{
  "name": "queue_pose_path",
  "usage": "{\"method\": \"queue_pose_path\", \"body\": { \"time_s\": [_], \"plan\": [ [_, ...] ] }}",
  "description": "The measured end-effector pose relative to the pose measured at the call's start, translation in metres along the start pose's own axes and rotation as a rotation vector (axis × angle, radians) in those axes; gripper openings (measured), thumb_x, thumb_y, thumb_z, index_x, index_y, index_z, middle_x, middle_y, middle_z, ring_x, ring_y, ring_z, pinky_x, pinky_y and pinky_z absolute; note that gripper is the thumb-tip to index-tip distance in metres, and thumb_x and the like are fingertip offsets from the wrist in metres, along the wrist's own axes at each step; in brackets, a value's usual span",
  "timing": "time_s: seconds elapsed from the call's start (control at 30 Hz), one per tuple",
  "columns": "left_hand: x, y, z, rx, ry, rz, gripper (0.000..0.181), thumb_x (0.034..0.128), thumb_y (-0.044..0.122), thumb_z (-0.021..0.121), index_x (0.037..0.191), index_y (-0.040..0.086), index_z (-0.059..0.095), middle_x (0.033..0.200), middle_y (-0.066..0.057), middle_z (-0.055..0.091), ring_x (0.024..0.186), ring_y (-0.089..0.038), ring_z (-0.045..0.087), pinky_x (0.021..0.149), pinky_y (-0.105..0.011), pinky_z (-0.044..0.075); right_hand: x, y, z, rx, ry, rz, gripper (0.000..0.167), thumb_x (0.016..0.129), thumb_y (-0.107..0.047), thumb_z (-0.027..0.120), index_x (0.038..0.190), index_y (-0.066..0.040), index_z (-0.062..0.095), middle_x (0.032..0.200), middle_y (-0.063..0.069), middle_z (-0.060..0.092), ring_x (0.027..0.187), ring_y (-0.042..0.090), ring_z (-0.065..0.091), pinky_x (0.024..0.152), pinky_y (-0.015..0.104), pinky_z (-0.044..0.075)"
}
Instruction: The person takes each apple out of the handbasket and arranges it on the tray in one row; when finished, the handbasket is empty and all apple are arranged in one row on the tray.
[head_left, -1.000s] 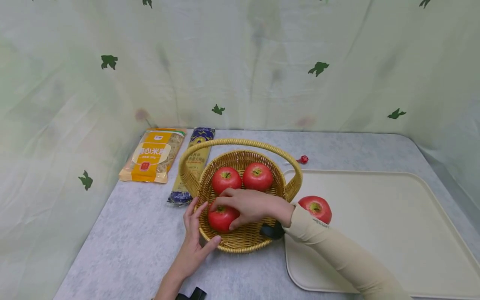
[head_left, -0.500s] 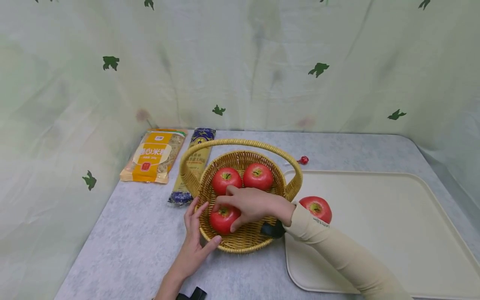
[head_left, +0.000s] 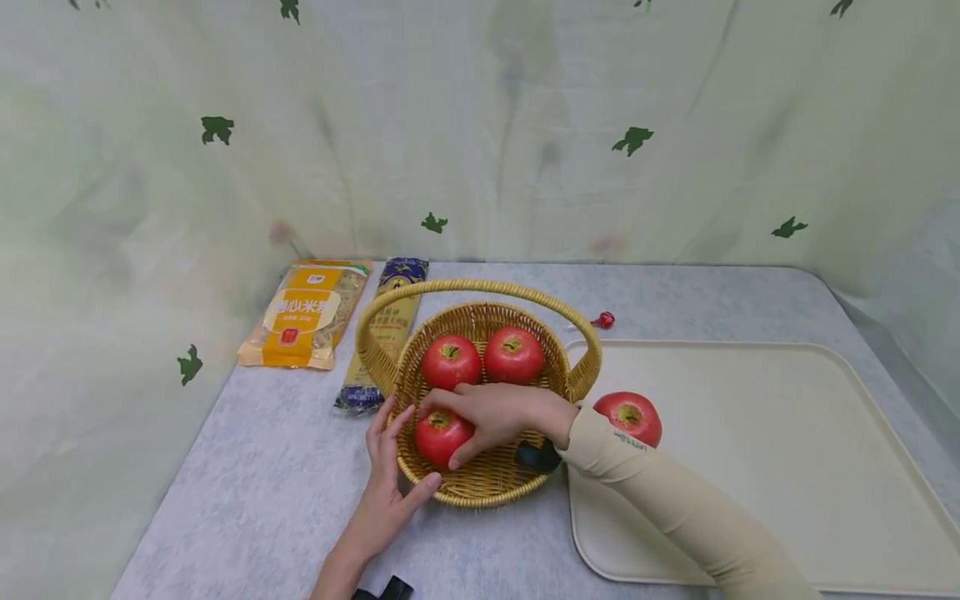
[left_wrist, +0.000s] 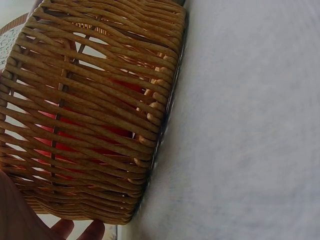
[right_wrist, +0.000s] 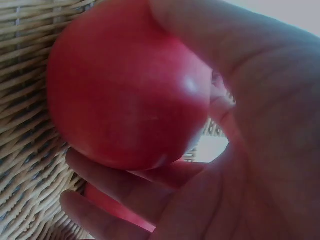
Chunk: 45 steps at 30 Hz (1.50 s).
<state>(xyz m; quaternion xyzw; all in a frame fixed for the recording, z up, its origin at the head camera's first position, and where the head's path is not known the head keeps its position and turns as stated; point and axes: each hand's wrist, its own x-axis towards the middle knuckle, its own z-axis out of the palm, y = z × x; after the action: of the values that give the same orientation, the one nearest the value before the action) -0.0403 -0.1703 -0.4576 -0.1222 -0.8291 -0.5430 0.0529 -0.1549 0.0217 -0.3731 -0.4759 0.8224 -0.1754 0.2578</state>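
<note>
In the head view, a round wicker basket [head_left: 483, 496] with an arched handle holds three red apples. Two of them, a left apple [head_left: 451, 363] and a right apple [head_left: 514, 356], sit at its back. My right hand [head_left: 498, 414] reaches over the right side of the rim and grips the front apple [head_left: 433, 442] between thumb and fingers. In the right wrist view this apple [right_wrist: 125, 90] sits close to the woven wall. My left hand [head_left: 386, 487] touches the basket's left side, fingers spread and thumb near the front rim. Through the weave, the left wrist view shows some red.
A pale tray [head_left: 750, 467] lies on the right, with another red apple [head_left: 633, 417] at its left side, partly behind my sleeve. A red-wrapped lollipop [head_left: 603, 319] lies behind the tray. Left of the basket are a spaghetti pack [head_left: 393, 321] and an orange noodle bag [head_left: 307, 312].
My right hand and the front apple have shifted only slightly within the basket. My left hand stays at the basket's left side, and the other things have not moved.
</note>
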Motion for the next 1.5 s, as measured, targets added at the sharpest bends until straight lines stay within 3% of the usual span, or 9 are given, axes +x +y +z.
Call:
{"method": "queue_pose_path", "body": {
  "time_s": [0.3, 0.67, 0.83, 1.13, 1.27, 1.5],
  "plan": [
    [0.001, 0.000, 0.000, 0.016, -0.009, 0.036, 0.079, 0.0853, 0.013, 0.067, 0.149, 0.017, 0.020, 0.154, 0.005, -0.008, 0.139, -0.028, -0.005, 0.094, -0.074, 0.015, -0.002, 0.000, 0.000, -0.032, 0.018, -0.030, 0.059, 0.079, -0.045, 0.074, 0.124, -0.027, 0.042, 0.114, -0.001, 0.051, 0.099, 0.011, 0.053, 0.086, 0.030, 0.045],
    [0.002, 0.002, 0.000, 0.021, -0.010, 0.034, 0.080, 0.0850, 0.012, 0.067, 0.149, 0.023, 0.020, 0.154, 0.004, -0.008, 0.139, -0.028, -0.004, 0.095, -0.073, 0.016, -0.014, 0.003, -0.005, 0.014, -0.015, 0.040, 0.057, 0.077, -0.044, 0.076, 0.119, -0.028, 0.042, 0.110, -0.002, 0.050, 0.100, 0.009, 0.049, 0.084, 0.028, 0.044],
    [0.001, 0.001, -0.001, 0.037, -0.003, 0.031, 0.080, 0.0855, 0.013, 0.066, 0.149, 0.029, 0.020, 0.154, 0.005, -0.008, 0.139, -0.028, -0.004, 0.094, -0.073, 0.016, -0.014, 0.003, -0.006, 0.020, -0.022, 0.034, 0.056, 0.078, -0.043, 0.076, 0.119, -0.027, 0.042, 0.110, -0.004, 0.051, 0.100, 0.008, 0.049, 0.085, 0.028, 0.044],
    [0.000, 0.001, 0.000, 0.010, 0.006, 0.015, 0.077, 0.0859, 0.014, 0.066, 0.149, 0.019, 0.022, 0.154, 0.006, -0.007, 0.139, -0.028, -0.003, 0.094, -0.074, 0.015, -0.018, -0.001, -0.006, -0.101, -0.015, 0.048, 0.058, 0.075, -0.049, 0.076, 0.119, -0.030, 0.045, 0.106, -0.005, 0.054, 0.092, 0.009, 0.052, 0.080, 0.029, 0.046],
    [-0.001, 0.000, 0.000, 0.017, 0.010, 0.021, 0.078, 0.0852, 0.013, 0.067, 0.149, 0.017, 0.022, 0.154, 0.005, -0.007, 0.139, -0.028, -0.002, 0.094, -0.074, 0.016, -0.024, -0.003, -0.005, -0.137, 0.005, 0.042, 0.058, 0.075, -0.051, 0.074, 0.121, -0.030, 0.046, 0.107, -0.005, 0.054, 0.090, 0.010, 0.053, 0.078, 0.030, 0.046],
    [0.000, 0.000, 0.000, 0.018, -0.003, 0.035, 0.080, 0.0841, 0.011, 0.068, 0.149, 0.017, 0.021, 0.154, 0.004, -0.008, 0.138, -0.029, -0.002, 0.093, -0.074, 0.016, -0.041, -0.006, -0.009, -0.108, 0.097, 0.010, 0.059, 0.077, -0.053, 0.072, 0.124, -0.030, 0.046, 0.105, -0.005, 0.053, 0.087, 0.008, 0.055, 0.077, 0.028, 0.047]
  ]
}}
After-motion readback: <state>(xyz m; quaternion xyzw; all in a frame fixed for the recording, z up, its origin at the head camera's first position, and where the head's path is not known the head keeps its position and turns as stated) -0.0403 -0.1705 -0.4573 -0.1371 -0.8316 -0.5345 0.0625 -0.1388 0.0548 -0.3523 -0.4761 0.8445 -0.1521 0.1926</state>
